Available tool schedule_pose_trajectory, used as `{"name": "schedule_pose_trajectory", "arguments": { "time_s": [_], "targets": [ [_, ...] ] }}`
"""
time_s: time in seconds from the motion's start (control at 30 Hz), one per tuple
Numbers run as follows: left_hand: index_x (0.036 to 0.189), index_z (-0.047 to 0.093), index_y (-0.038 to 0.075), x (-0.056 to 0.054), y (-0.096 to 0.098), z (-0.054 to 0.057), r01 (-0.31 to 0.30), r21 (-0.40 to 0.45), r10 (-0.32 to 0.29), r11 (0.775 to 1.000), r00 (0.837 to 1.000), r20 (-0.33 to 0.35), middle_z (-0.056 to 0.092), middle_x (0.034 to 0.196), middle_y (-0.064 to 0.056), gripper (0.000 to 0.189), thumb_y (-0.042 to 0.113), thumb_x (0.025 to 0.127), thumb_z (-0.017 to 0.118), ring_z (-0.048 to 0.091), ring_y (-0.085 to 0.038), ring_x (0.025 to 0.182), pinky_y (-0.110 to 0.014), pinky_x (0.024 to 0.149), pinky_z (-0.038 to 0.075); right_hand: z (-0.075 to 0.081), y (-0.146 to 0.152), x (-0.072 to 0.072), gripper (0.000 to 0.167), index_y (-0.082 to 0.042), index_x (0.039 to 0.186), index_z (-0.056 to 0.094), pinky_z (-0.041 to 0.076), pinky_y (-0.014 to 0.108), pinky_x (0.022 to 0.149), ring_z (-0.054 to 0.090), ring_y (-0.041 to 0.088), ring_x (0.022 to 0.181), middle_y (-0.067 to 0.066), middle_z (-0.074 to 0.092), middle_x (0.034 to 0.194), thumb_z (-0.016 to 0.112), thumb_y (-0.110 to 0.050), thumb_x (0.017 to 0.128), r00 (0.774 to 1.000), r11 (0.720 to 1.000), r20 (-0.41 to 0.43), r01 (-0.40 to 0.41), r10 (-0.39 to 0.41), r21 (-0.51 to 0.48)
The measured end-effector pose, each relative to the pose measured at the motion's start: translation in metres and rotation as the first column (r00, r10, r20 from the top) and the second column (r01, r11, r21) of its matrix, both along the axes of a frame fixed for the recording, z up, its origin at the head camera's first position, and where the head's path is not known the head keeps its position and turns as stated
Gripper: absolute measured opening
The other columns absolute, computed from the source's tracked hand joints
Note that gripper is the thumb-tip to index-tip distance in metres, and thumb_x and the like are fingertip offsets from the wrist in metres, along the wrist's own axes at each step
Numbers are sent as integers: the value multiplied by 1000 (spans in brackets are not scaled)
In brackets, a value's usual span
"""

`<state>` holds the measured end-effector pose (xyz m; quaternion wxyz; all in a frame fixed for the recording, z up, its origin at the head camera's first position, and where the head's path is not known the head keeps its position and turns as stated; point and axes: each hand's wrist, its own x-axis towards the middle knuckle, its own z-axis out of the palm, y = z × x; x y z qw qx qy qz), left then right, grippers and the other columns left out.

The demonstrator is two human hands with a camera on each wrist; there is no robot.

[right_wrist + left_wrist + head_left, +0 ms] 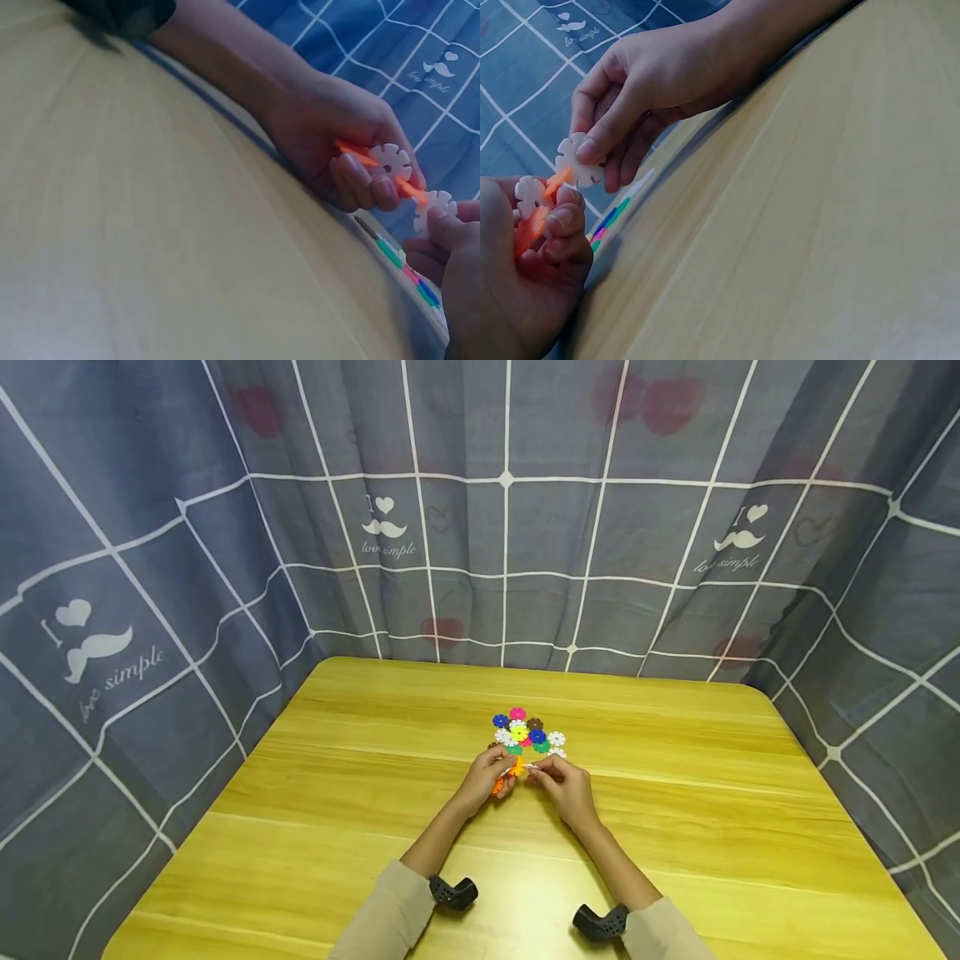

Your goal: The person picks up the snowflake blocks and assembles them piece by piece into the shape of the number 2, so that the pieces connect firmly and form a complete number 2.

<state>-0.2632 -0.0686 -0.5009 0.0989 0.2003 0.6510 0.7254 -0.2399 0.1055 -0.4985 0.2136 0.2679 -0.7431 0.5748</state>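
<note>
My left hand (478,779) grips a short chain of slotted plastic snowflake discs. In the right wrist view, an orange disc (358,154) and a white disc (391,160) sit within its curled fingers, and a second orange disc (409,189) sticks out past the fingertips. Between thumb and fingers, my right hand (572,791) pinches another white disc (591,174) at the chain's end. That disc's edge meets the outer orange disc, slot to slot. Both hands are held close together above the table, just in front of the disc pile.
A loose pile of snowflake discs (519,733) in blue, pink, white, yellow, brown and green lies just beyond the hands on the wooden table (337,793). Grey checked curtains (465,527) hang around the table's back and sides. Black wrist-worn devices (453,893) sit by both sleeves.
</note>
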Motion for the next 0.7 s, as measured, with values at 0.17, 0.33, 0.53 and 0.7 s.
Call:
{"name": "schedule_pose_trajectory", "arguments": {
  "time_s": [0.17,0.33,0.53,0.7],
  "targets": [
    [79,44,4,-5,-3,-8,47,-9,-47,999,999,-27,51,58,-1,20,13,97,45,40,-7,42,-17,39,33,-18,0,-10,15,2,79,64,54,25,61,66,28,66,13,67,76,69,15,72,986,995,-159,62,-48,83],
    [82,42,-4,-2,-4,-6,7,-27,-6,1000,1000,26,51,59,-5,22,11,97,45,42,-9,43,-18,41,36,-25,-4,-15,17,-4,80,65,53,21,60,66,23,65,7,67,76,70,10,73,977,992,-201,91,-73,82],
    [82,44,0,0,-3,-5,-38,11,37,999,996,79,55,64,-8,23,17,98,47,47,-11,45,-21,43,42,-27,1,-19,13,-2,92,66,53,21,61,66,18,71,7,68,84,70,-5,80,989,992,-115,99,-89,81],
    [82,45,3,-4,-1,-7,-47,79,37,996,991,125,56,67,-9,22,18,98,46,50,-10,47,-20,45,44,-25,20,-26,24,-2,99,68,50,26,59,58,17,69,3,66,86,73,-17,80,955,953,24,293,-296,80]
  ]
}}
